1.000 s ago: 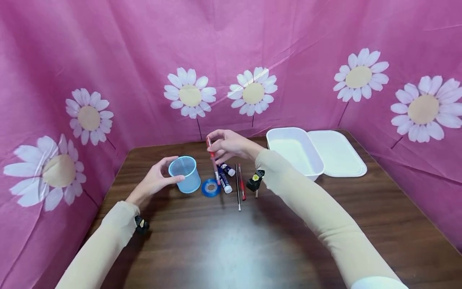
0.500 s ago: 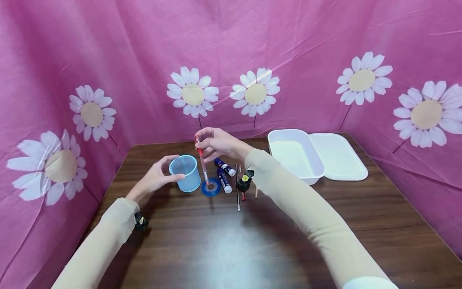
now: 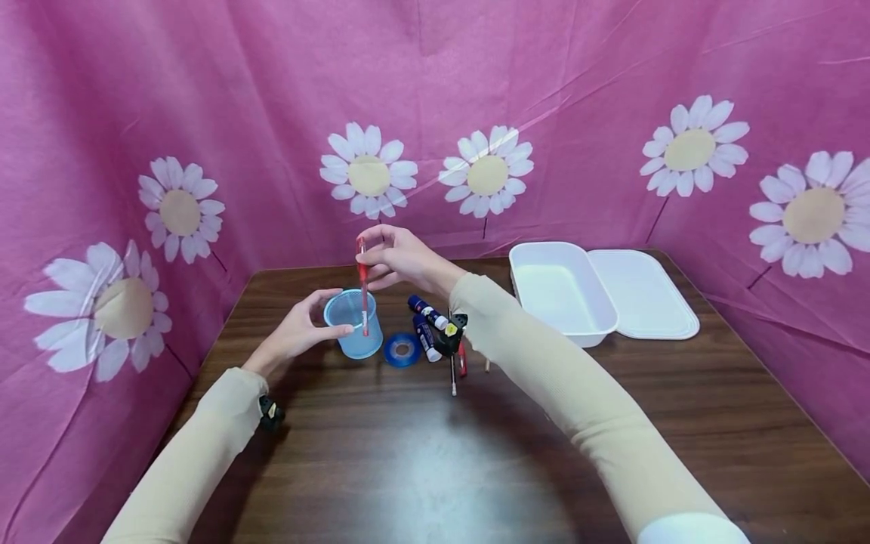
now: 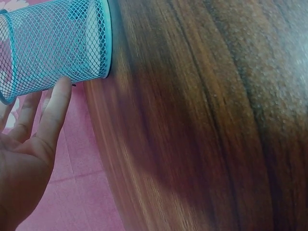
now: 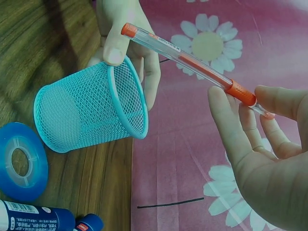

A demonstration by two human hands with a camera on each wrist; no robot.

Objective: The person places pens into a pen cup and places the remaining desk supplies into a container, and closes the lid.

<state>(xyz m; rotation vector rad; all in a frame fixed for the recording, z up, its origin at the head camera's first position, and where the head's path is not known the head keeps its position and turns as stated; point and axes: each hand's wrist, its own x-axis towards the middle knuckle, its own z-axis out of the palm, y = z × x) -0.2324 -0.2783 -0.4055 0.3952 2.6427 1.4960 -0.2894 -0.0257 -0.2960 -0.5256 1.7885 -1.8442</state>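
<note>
My left hand (image 3: 292,332) holds a light-blue mesh pen holder (image 3: 360,345) upright on the table, thumb at the rim and fingers around the far side. In the right wrist view the left thumb lies on the rim of the pen holder (image 5: 91,108). My right hand (image 3: 405,261) pinches a clear pen with red ends (image 3: 363,283) near its upper end. That pen hangs nearly vertical over the pen holder's mouth in the head view. In the right wrist view the pen (image 5: 202,71) is outside the rim, its lower end near the left thumb.
Right of the pen holder lie a blue tape roll (image 3: 390,353) and two dark-blue glue sticks (image 3: 426,338). A black pencil (image 3: 453,379), a red pen (image 3: 463,363) and a thin wooden stick (image 3: 487,366) are partly hidden by the right wrist. A white box (image 3: 586,339) and its lid (image 3: 652,295) stand back right.
My right hand has carried the pen leftward from above the glue sticks, past the tape roll, to over the pen holder. The left hand stays on the pen holder.
</note>
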